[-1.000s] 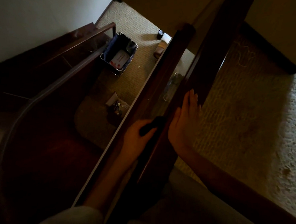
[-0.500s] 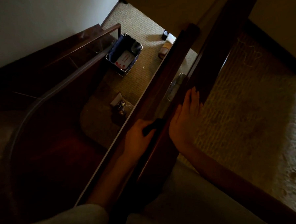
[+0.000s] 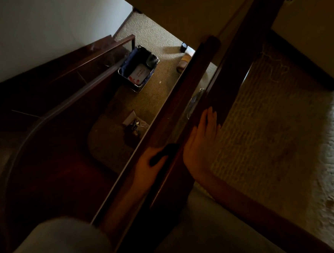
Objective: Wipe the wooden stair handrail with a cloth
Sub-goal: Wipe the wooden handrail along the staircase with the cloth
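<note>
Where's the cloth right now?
Head view, low centre: the dark cloth is in the left hand on the handrail, just left of the right hand.

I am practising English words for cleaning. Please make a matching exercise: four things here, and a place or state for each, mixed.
1 left hand
2 right hand
3 cloth
4 bin

a stands on the carpet below
b lies flat, holds nothing
c dark, bunched in a hand
d grips the cloth

Pairs: 1-d; 2-b; 3-c; 4-a
</note>
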A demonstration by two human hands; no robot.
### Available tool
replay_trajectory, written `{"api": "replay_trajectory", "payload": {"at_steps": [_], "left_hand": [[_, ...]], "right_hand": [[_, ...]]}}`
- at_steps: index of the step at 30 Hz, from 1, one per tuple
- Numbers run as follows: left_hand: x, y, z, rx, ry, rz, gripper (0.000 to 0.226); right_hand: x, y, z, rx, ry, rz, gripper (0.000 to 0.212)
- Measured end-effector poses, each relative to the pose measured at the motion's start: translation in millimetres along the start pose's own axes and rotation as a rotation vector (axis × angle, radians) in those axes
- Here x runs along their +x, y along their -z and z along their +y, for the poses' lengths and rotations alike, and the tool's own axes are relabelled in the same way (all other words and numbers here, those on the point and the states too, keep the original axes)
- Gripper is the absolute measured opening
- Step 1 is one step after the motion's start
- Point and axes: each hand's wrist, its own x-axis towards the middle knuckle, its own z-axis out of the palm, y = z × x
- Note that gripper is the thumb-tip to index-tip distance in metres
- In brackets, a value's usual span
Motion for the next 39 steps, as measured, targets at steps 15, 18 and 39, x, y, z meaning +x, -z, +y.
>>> {"api": "replay_trajectory", "payload": {"at_steps": [15,18,39], "left_hand": [[207,-85,120,-0.067,-0.140,-0.041,0.033],[173,-67,105,-0.130,-0.153,-0.066,0.034],[150,-64,122,-0.068,-0.264,-0.054,0.034]], "right_hand": [[-2,-7,2,-0.145,0.010,0.078,0.048],[-2,-8,4,-0.119,0.030,0.067,0.050],[-1,-8,6,0.006,0.055,0.081,0.052]]}}
